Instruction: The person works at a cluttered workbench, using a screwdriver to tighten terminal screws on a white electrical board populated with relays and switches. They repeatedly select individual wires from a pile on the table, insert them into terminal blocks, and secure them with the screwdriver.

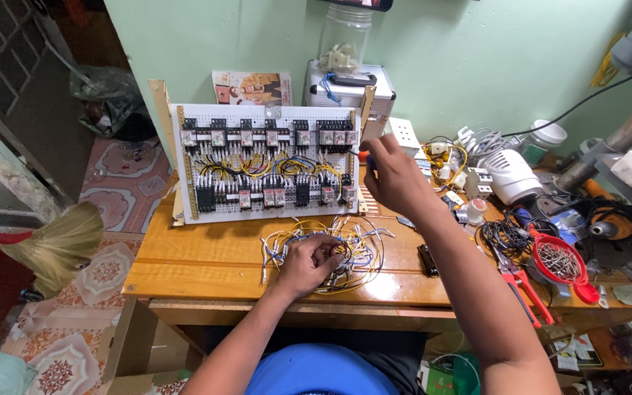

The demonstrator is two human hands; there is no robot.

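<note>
A screwdriver [364, 157] with an orange and blue handle was gripped in the closed right hand [396, 179], raised beside the right edge of a white wiring board [268, 162], while the left hand [309, 263] was closed on strands from a loose bundle of wires [345, 245] lying on the wooden table [199, 256] just in front of the board. The board was propped upright against the green wall, fitted with two rows of black relays and threaded with yellow, blue and black leads. It was judged that, with so many similar strands tangled together, a lead could be pulled from its terminal or matched to the wrong one, and that the screwdriver tip, hidden behind the hand, could slip against neighbouring contacts. Red-handled pliers [524, 289] and a red dish of screws [559, 262] were seen among the clutter to the right.
</note>
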